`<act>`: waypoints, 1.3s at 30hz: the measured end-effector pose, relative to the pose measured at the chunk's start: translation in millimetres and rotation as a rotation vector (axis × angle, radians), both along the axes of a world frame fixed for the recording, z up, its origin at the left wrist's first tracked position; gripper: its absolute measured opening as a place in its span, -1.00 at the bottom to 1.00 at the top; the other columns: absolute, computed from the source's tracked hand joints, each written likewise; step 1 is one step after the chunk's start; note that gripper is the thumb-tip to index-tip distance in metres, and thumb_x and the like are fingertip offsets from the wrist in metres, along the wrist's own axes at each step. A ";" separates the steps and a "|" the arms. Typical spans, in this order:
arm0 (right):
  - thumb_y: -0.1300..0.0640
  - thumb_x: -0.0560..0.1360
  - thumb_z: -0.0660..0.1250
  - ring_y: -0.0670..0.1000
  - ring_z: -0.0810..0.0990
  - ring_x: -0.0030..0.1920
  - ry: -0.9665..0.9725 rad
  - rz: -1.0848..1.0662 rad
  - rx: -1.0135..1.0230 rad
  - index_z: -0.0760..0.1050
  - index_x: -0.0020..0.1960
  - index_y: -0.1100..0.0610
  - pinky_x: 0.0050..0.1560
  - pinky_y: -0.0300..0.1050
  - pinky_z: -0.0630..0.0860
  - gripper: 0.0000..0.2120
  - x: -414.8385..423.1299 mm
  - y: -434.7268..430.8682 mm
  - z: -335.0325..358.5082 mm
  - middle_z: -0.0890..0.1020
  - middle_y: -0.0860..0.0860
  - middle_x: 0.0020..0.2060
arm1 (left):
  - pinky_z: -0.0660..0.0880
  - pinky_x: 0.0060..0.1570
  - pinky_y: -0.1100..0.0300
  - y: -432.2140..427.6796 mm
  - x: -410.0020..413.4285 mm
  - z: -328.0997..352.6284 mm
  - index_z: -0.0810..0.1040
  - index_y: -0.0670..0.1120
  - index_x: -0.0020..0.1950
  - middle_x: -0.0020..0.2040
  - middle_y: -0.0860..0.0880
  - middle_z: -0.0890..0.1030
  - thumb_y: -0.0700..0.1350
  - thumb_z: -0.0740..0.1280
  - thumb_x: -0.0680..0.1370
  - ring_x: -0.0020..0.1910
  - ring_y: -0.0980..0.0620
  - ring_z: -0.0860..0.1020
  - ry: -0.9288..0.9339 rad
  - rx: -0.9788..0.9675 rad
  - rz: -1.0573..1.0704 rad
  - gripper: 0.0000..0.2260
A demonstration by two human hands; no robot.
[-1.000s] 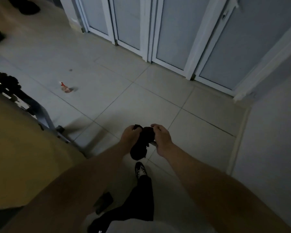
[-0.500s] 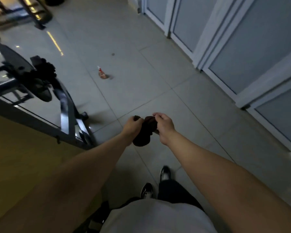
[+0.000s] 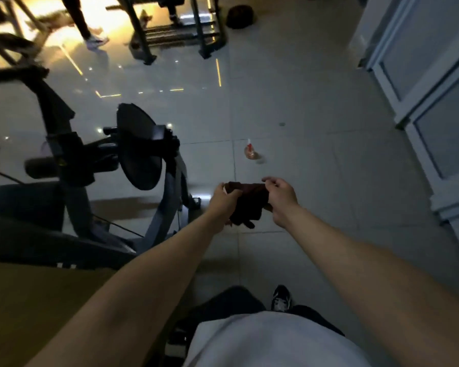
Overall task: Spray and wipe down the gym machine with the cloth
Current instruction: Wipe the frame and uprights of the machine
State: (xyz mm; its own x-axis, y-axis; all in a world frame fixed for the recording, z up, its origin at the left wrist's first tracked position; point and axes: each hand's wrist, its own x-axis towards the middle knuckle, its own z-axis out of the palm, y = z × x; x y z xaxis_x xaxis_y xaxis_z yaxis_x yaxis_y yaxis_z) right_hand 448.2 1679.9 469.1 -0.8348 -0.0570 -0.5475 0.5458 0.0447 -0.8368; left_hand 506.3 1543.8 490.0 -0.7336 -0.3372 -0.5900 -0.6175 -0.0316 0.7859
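Now both hands pinch the dark cloth (image 3: 245,201) out front: left hand (image 3: 224,201) on its left end, right hand (image 3: 282,201) on its right corner, long edge stretched sideways between them, the rest drooping toward me. Half a second ago it was a wad between closer hands; the gym machine (image 3: 138,152) now stands just left of the left hand. Spray bottle (image 3: 249,152) ahead of the hands; bare floor (image 3: 329,207) runs right to the doors (image 3: 435,102).
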 end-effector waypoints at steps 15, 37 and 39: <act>0.15 0.64 0.19 0.14 0.59 0.01 0.259 0.455 0.101 0.56 -0.05 0.00 -0.02 0.06 0.59 -0.81 -287.8 -322.4 11.5 0.59 0.02 -0.09 | 0.62 -0.22 0.20 -254.4 -248.4 -7.6 0.48 -0.24 0.30 -0.10 -0.13 0.67 -0.27 0.23 0.61 -0.25 0.07 0.69 0.115 0.015 0.253 -0.73; -0.06 0.64 0.13 0.13 0.63 0.07 0.050 1.283 0.109 0.52 0.19 0.15 0.05 0.11 0.58 -0.65 -486.6 -745.9 -25.5 0.63 0.11 0.06 | 0.62 0.03 0.01 -607.3 -448.2 -49.8 0.54 -0.03 0.15 0.06 -0.06 0.65 0.05 0.29 0.62 0.07 -0.09 0.63 0.115 0.038 1.347 -0.79; -0.08 0.63 0.14 0.10 0.64 0.04 0.006 1.373 0.103 0.54 0.14 0.12 0.04 0.08 0.58 -0.67 -506.5 -776.6 -39.0 0.65 0.11 0.06 | 0.59 -0.16 0.15 -627.9 -462.4 -59.7 0.55 -0.07 0.19 0.07 -0.07 0.65 0.05 0.31 0.62 0.06 -0.10 0.63 0.086 0.037 1.437 -0.76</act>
